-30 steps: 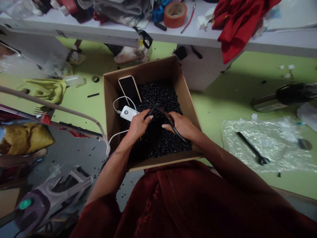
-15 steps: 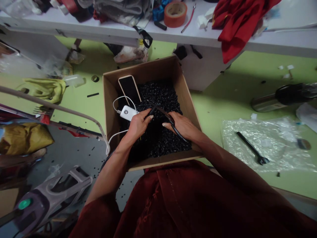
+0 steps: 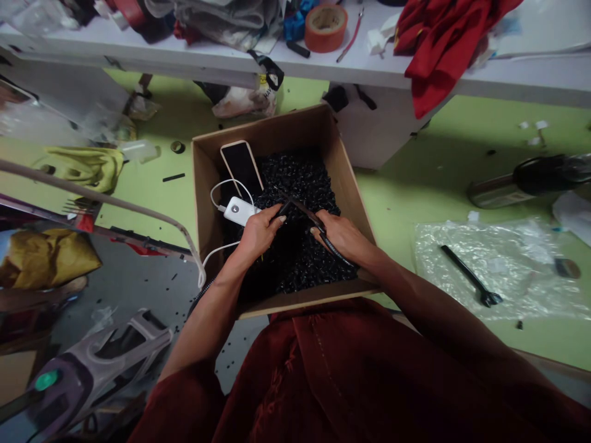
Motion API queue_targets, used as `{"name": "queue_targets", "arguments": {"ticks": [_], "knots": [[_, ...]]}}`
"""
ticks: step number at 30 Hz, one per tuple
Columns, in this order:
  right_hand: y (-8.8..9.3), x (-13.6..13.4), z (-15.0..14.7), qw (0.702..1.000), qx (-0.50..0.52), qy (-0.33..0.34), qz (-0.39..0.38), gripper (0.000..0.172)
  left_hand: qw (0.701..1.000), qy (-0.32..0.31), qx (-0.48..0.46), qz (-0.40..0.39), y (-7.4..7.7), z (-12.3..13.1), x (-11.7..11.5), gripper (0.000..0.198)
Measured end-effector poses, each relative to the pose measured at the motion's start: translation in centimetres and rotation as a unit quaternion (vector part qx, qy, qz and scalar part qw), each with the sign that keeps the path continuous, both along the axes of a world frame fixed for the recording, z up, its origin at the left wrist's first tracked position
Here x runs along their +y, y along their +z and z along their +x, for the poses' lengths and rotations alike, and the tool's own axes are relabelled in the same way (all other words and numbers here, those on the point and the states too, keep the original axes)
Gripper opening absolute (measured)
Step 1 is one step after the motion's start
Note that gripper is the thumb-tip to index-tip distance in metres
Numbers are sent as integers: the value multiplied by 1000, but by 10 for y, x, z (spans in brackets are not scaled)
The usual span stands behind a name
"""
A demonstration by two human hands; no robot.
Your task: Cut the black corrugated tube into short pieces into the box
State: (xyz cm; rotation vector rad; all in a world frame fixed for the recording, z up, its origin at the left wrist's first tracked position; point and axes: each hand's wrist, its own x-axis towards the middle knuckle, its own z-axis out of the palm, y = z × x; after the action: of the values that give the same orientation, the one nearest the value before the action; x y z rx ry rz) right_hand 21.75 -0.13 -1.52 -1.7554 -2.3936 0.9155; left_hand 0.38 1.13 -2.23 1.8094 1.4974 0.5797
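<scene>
Over a cardboard box (image 3: 360, 203), my left hand (image 3: 259, 231) pinches the end of a black tube (image 3: 285, 208). A ribbed black length emerges beside my left forearm at the box's lower left edge; whether it is the same tube, I cannot tell. My right hand (image 3: 342, 235) is closed around dark scissors (image 3: 308, 213), whose blades point left to the tube's end. Beneath both hands lies a heap of small cut black pieces (image 3: 300, 172). A phone (image 3: 242, 165) leans in the box's back left corner, and a white power bank (image 3: 239, 210) with a cable sits beside my left hand.
A white shelf (image 3: 369, 72) crosses behind the box, bearing orange tape (image 3: 325, 28) and red cloth (image 3: 443, 55). On the green table to the right are a plastic bag (image 3: 521, 264), a black fork-ended strip (image 3: 468, 274) and a flask (image 3: 496, 189). A cable bends past the box's left side.
My right thumb has shifted slightly right, spreading from the scissors' handle. Both hands otherwise stay nearly in place over the box.
</scene>
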Motion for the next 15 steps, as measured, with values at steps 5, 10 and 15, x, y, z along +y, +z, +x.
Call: {"name": "queue_targets", "arguments": {"ticks": [5, 10, 15], "knots": [[6, 0, -2, 999, -29, -2, -12, 27, 1000, -2, 2, -13, -1, -1, 1, 34], [6, 1, -1, 999, -46, -1, -14, 26, 1000, 2, -1, -22, -4, -2, 1, 35], [3, 0, -2, 998, -58, -7, -1, 25, 1000, 9, 11, -23, -5, -2, 3, 36]]}}
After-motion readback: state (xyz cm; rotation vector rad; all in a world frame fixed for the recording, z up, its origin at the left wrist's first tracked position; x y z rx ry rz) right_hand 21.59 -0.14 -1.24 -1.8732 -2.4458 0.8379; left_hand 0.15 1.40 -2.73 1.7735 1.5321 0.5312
